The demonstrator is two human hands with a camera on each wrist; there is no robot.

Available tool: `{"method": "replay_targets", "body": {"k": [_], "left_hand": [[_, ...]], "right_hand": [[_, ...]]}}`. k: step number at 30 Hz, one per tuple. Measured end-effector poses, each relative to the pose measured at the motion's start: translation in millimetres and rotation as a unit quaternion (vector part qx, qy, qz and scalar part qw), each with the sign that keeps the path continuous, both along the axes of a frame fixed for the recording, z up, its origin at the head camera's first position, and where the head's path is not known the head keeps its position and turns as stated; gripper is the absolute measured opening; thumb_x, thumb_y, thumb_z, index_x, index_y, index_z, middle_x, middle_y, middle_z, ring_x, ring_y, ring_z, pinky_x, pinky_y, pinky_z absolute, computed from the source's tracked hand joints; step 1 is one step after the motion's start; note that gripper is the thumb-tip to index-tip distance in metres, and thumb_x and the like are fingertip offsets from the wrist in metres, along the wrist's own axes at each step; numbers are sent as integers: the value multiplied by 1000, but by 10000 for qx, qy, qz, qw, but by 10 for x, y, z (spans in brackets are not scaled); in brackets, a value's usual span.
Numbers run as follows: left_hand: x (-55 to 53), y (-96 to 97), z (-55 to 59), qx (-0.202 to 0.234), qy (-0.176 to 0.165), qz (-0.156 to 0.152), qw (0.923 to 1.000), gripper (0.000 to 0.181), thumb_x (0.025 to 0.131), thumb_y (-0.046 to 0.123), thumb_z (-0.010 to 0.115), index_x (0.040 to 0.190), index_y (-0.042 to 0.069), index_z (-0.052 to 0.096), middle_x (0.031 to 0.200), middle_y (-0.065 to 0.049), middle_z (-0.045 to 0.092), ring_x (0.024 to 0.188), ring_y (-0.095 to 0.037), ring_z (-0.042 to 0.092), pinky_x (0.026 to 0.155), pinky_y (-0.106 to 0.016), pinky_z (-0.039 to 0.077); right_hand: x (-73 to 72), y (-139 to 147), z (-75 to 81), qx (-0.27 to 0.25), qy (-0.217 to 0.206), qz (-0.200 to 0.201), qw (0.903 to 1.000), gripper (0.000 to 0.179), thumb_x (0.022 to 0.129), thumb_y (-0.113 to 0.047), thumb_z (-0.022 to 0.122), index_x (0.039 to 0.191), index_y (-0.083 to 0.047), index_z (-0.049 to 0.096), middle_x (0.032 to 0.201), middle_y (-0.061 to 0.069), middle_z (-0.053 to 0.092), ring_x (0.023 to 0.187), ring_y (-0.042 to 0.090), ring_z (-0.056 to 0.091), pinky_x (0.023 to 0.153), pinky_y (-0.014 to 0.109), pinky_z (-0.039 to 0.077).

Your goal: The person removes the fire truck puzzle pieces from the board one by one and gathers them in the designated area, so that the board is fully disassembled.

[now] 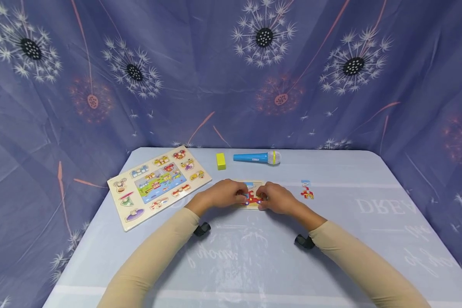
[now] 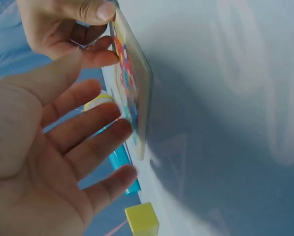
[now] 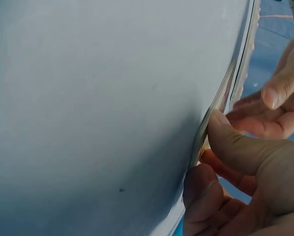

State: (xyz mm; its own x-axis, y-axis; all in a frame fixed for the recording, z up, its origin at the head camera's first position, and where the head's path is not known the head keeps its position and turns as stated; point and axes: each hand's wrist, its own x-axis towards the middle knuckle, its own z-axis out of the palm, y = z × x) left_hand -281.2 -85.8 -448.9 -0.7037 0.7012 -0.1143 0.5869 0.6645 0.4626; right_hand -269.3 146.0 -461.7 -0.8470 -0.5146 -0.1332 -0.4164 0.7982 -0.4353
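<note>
A small wooden jigsaw board [image 1: 257, 184] with a red vehicle picture lies between both hands at mid-table. My left hand [image 1: 226, 193] is over its left part; in the left wrist view that hand's fingers [image 2: 100, 147] are spread and loosely bent, with fingertips close to the picture pieces. On the right side, my right hand [image 1: 279, 198] grips the board's near corner, its thumb [image 3: 228, 135] along the edge and its other fingers bent around the corner. Part of the picture is hidden behind the hands. A loose jigsaw piece [image 1: 307, 190] with letters and a red shape lies right of the board.
A larger wooden peg puzzle [image 1: 125, 218] with several vehicle pieces lies at the left. Behind the small board are a yellow block [image 1: 221, 161] and a blue toy microphone [image 1: 256, 158]. A patterned curtain [image 1: 200, 77] hangs around the table's back and sides.
</note>
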Motion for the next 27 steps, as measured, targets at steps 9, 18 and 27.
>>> {"method": "replay_targets", "body": {"k": [9, 18, 27], "left_hand": [[-24, 107, -78, -1202, 685, 9, 9904, 53, 101, 47, 61, 150, 28, 54, 159, -9, 43, 149, -32, 37, 111, -62, 38], [-2, 150, -151, -1386, 940, 235, 9856, 47, 100, 47, 62, 146, 33, 59, 158, -5, 46, 148, -27, 40, 110, -63, 38], [4, 164, -160, -1426, 969, 278, 9846, 47, 99, 46, 64, 145, 35, 59, 157, -5, 47, 145, -22, 44, 108, -63, 41]], "right_hand": [[-4, -15, -19, 63, -41, -124, 9999, 36, 84, -21, 85, 115, -9, 72, 94, 1, 59, 84, 17, 54, 77, 37, 47], [-19, -11, -3, -236, -44, -20, 9997, 32, 82, -16, 86, 109, -8, 70, 92, 4, 58, 82, 17, 52, 76, 37, 45], [-51, 11, 11, -583, -440, 3, 9973, 37, 79, -8, 86, 111, -7, 67, 91, 2, 63, 82, 16, 56, 75, 35, 48]]}}
